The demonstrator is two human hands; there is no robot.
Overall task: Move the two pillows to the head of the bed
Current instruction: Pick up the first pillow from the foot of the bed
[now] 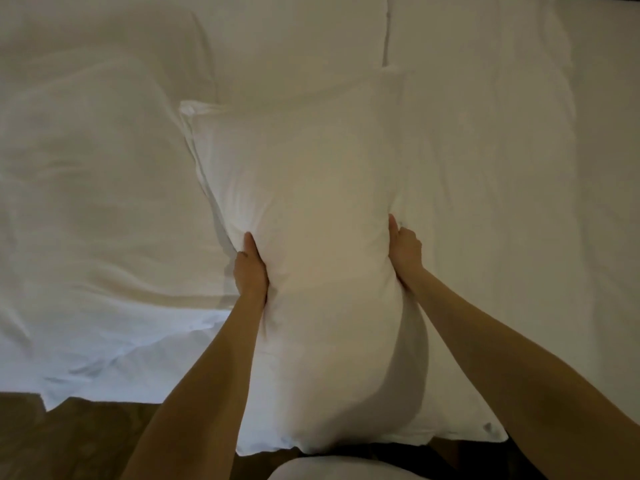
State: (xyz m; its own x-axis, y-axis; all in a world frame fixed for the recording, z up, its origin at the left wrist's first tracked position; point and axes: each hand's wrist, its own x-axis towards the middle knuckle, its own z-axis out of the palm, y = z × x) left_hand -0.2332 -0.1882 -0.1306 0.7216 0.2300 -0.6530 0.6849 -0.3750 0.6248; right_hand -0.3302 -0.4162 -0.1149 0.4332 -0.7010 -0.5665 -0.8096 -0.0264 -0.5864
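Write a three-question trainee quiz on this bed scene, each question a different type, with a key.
1. True or false: both hands grip the pillow by its long sides.
2. Multiple choice: where does the crumpled duvet lie relative to the held pillow? A) to its left B) to its right C) on top of it
3. Fill in: at the bottom left of the view, past the bed's edge, a strip of brown ____ shows.

Key
1. True: the left hand presses one side and the right hand the other.
2. A
3. floor
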